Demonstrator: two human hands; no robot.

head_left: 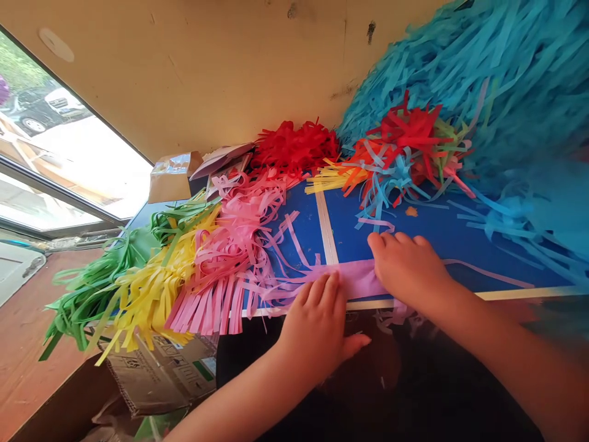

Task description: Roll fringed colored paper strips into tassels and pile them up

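A strip of purple tissue paper (361, 279), with a cut fringe on its left side, lies along the front edge of the blue table (299, 227). My left hand (317, 313) rests on it, fingers pressing down side by side and thumb stretched away to the right. Over the right end of the paper, my right hand (409, 267) is closed with curled fingers; its fingertips are partly hidden. Left of my hands lies pink fringed tissue paper (239, 227), its strands meeting the purple ones.
Yellow fringe (156, 282) and green fringe (115, 258) hang over the table's left end. Red fringe (297, 147) and a multicoloured bundle (409, 147) lie behind. A large blue fringe pile (460, 73) fills the right back. Below left stands a cardboard box (161, 368).
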